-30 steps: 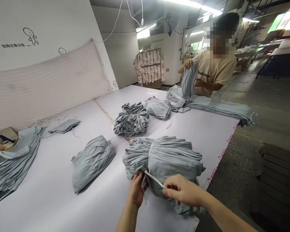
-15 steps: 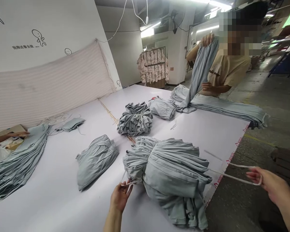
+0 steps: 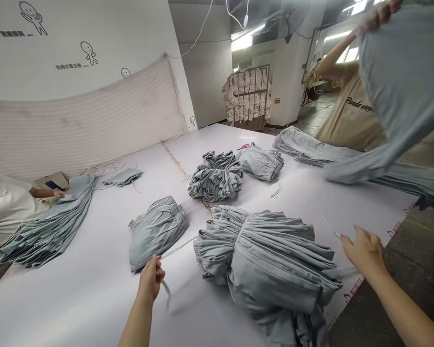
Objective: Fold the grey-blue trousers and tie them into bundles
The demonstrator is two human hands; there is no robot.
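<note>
A large bundle of grey-green elastic-waist trousers [image 3: 275,260] lies in front of me, with a pale cord [image 3: 241,231] wrapped round it near the waistbands. My left hand [image 3: 152,278] is closed on one part of the cord, left of the bundle. From that hand the cord runs back toward the bundle, and a loose tail hangs below the fingers. On the other side, my right hand [image 3: 365,250] is over the table's right edge, thumb and fingers closed at a thin pale cord piece. Its fingers are partly hidden.
Folded trousers [image 3: 158,232], a tied bundle [image 3: 216,177] and another folded pair [image 3: 261,161] lie on the white table [image 3: 94,284]. A co-worker at right lifts a grey garment [image 3: 401,82] over a stack. At left, another person handles layered garments [image 3: 54,231].
My left hand has moved left and away from the bundle, drawing the cord out. My right hand has come in nearer the bundle. The co-worker's garment has swung up and right.
</note>
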